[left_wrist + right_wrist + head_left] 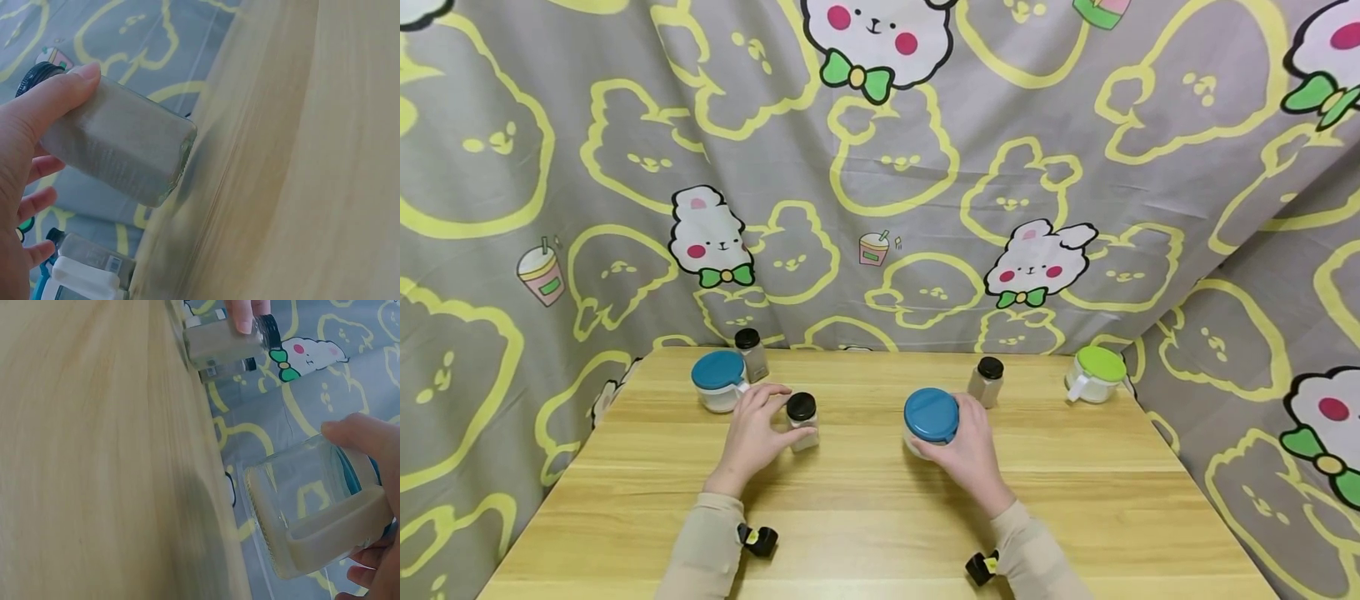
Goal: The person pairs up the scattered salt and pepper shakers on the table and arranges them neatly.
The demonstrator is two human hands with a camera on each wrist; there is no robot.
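Note:
My left hand (751, 435) grips a small square glass spice jar (802, 427) with a black lid, thumb along the near side and fingers behind. Pale contents fill much of this jar (119, 140), its base close to the tabletop in the left wrist view. To the right, my right hand (967, 446) holds a round glass canister (931, 415) with a blue lid. Its white handle (337, 522) and clear body show in the right wrist view, tilted there, with a pale layer at the bottom. My thumb presses near the canister's lid edge.
A second blue-lidded canister (718, 371) and a black-lidded jar (749, 357) stand at back left. Another black-lidded jar (987, 383) is behind my right hand, and a green-lidded canister (1097, 375) at back right. A patterned curtain (895, 183) borders the wooden table (865, 517).

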